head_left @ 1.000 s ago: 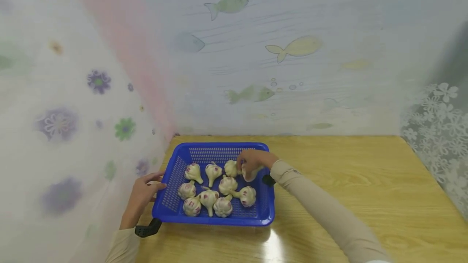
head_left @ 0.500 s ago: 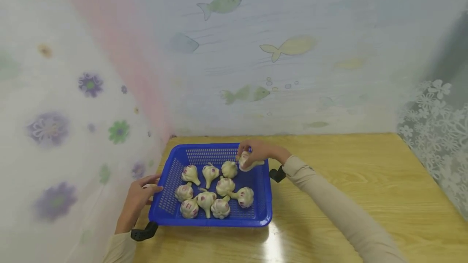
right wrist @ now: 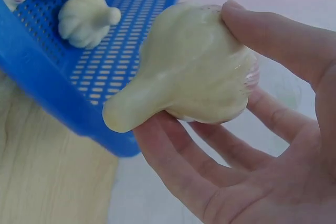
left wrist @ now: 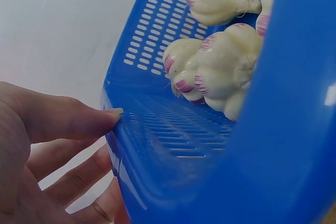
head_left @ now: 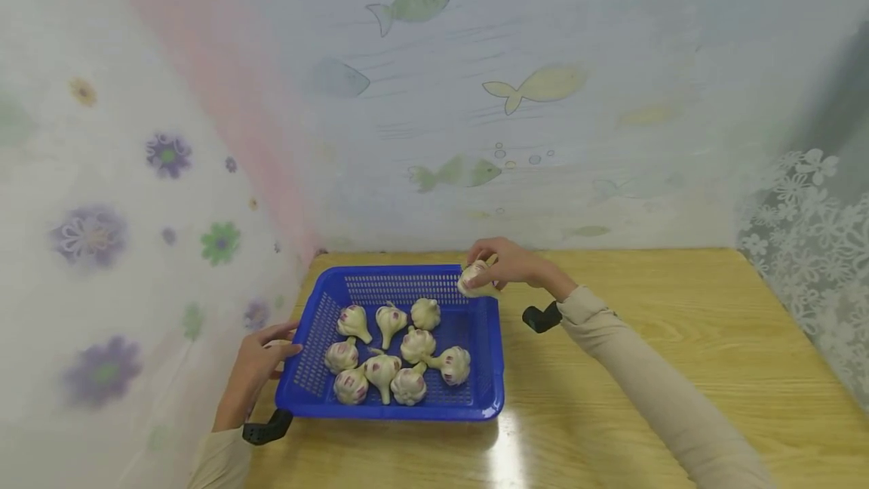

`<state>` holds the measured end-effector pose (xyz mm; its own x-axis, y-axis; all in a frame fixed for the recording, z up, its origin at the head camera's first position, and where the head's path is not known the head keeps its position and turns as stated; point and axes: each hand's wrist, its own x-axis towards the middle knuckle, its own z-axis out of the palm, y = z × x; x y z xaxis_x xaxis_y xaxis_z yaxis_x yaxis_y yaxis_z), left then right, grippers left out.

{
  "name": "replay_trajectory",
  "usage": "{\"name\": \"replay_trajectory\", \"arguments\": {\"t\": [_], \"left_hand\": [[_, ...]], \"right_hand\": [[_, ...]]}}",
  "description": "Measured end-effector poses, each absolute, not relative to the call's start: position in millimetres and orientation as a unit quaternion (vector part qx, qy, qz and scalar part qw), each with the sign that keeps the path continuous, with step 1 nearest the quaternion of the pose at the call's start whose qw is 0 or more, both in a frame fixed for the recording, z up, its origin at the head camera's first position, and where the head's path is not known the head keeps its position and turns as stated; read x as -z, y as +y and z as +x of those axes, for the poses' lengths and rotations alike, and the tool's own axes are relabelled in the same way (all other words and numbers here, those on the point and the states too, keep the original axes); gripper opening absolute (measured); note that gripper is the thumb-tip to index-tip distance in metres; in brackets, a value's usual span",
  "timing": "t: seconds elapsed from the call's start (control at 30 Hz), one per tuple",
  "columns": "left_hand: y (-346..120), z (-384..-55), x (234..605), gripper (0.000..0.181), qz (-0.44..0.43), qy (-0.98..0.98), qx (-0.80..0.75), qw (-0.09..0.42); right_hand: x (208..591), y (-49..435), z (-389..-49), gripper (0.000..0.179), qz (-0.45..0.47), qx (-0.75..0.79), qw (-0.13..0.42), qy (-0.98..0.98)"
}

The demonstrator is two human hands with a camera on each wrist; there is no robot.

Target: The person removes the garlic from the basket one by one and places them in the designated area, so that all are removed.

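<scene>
A blue plastic basket point(head_left: 490, 391) with slotted walls holds several white garlic bulbs point(head_left: 409, 385) with purple streaks. At its left side my left hand point(head_left: 256, 361) grips the rim, the thumb point(left wrist: 94, 121) on top and the fingers against the outer wall. Over the far right corner of the basket, my right hand point(head_left: 505, 261) holds one garlic bulb point(right wrist: 197, 66) between thumb and fingers. Its stem points toward the basket in the right wrist view. Part of that bulb is hidden behind the fingers in the head view.
The basket stands on a light wooden table point(head_left: 652, 338), near its left end. Painted walls point(head_left: 584, 195) rise behind the table and along its left side. Table surface stretches to the right of the basket. Black wrist cameras point(head_left: 543, 317) sit on both wrists.
My right hand has lifted the garlic bulb from inside the basket, up and right to the far right corner. The left hand stays at the rim, and the other bulbs lie as before.
</scene>
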<state>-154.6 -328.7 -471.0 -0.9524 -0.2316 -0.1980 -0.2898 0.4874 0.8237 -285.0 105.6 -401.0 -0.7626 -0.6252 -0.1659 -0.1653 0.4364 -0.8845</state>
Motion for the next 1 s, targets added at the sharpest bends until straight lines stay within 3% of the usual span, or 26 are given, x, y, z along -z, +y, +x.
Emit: {"name": "replay_trajectory", "arguments": {"t": [1.0], "left_hand": [[-326.5,-148.7,466.5,0.049,-0.143,0.853,-0.501,0.041]], "right_hand": [[420.0,167.4,-277.2,0.048,-0.137,0.555,0.227,0.788]]}}
